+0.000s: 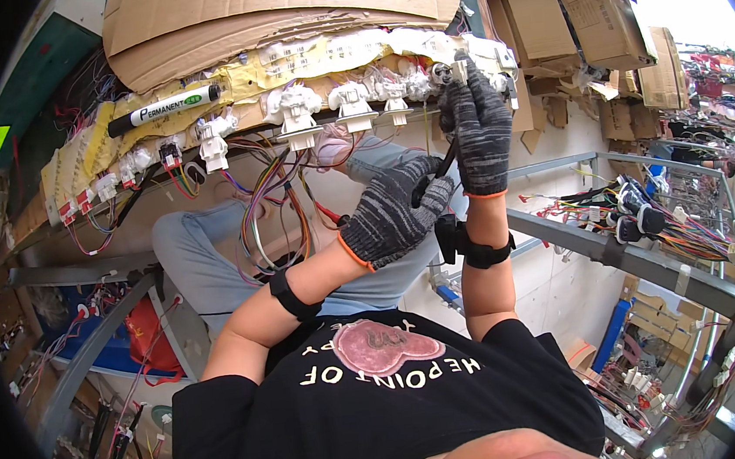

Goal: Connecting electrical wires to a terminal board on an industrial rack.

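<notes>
My left hand (397,212), in a grey-black knit glove with an orange cuff, is closed round a black-sleeved wire bundle (446,160). The bundle runs up toward my right hand (481,123), gloved the same way and raised to the right end of the board. Its fingers are pinched at a small white connector (461,71); the exact grip is partly hidden. Beside those fingertips sits a round grey-white fitting (441,73) on the board edge. Red and black wire ends (329,215) stick out left of my left hand.
Along the yellow-taped board (283,58) stand several white connector holders (294,113). A black-and-white marker (165,110) lies on it, below a cardboard sheet (278,1). Loose coloured wires (264,190) hang underneath. At right, a metal frame (612,230) carries wire harnesses near cardboard boxes (598,13).
</notes>
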`<state>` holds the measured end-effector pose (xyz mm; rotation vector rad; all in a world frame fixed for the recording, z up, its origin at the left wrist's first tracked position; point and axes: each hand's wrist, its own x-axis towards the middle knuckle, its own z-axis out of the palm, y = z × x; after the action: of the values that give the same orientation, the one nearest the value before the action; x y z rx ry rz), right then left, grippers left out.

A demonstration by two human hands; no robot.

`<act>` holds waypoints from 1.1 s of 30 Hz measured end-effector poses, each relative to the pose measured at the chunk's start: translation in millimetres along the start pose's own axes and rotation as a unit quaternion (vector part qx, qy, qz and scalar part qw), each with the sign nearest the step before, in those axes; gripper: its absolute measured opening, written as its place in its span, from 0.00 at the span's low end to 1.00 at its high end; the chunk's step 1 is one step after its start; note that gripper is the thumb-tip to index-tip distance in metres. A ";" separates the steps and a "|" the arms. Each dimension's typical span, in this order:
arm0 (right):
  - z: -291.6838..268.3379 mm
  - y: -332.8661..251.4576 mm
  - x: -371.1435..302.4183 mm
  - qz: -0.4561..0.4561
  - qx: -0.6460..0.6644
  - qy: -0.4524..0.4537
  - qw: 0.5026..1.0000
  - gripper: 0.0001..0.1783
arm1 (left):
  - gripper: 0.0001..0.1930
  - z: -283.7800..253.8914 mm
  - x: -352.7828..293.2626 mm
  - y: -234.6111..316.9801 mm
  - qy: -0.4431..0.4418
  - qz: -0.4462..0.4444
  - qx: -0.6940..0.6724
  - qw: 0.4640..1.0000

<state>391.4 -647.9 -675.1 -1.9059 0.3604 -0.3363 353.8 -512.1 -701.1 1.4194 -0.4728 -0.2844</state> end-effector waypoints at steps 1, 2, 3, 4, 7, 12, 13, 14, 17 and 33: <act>-0.1 -1.5 -0.1 -0.001 -0.018 -0.005 1.000 0.18 | 0.10 0.0 0.1 -0.1 -0.006 -0.002 0.000 1.000; -0.5 -2.5 -0.4 -0.003 -0.036 -0.009 0.999 0.19 | 0.10 0.3 0.2 -0.2 -0.012 -0.004 0.000 1.000; -2.4 -1.9 0.6 -0.003 -0.036 -0.008 0.999 0.19 | 0.10 1.9 -0.8 -1.7 -0.013 -0.004 -0.001 1.000; -4.6 -1.8 4.2 -0.179 -0.290 0.001 0.940 0.22 | 0.10 4.4 -1.7 -5.5 -0.007 0.014 0.009 1.000; 3.8 -13.2 5.5 -0.323 -0.551 -0.003 0.769 0.25 | 0.10 3.5 -3.1 -14.6 -0.012 0.019 0.026 0.999; 21.6 -22.0 11.4 -0.390 -0.627 0.063 0.672 0.15 | 0.14 -5.2 -26.6 -10.6 -0.035 0.109 0.122 0.986; 17.1 -22.9 13.8 -0.365 -0.615 0.057 0.697 0.12 | 0.18 -11.9 -38.4 6.4 0.015 0.175 0.169 0.970; 12.0 -23.3 19.1 -0.346 -0.599 0.047 0.721 0.10 | 0.20 -21.6 -51.9 7.6 0.009 0.158 0.140 0.977; 1.0 -11.0 30.3 -0.336 -0.619 0.069 0.706 0.08 | 0.14 -82.4 -109.8 8.1 0.022 0.117 0.075 0.990; 18.3 -19.9 24.1 -0.238 -0.646 0.024 0.725 0.12 | 0.12 -328.9 -134.2 -115.8 0.499 -0.088 -0.086 0.858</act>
<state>422.4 -635.3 -661.4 -3.4137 0.0838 -0.5442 403.2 -178.3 -861.5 1.2401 0.5313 0.2785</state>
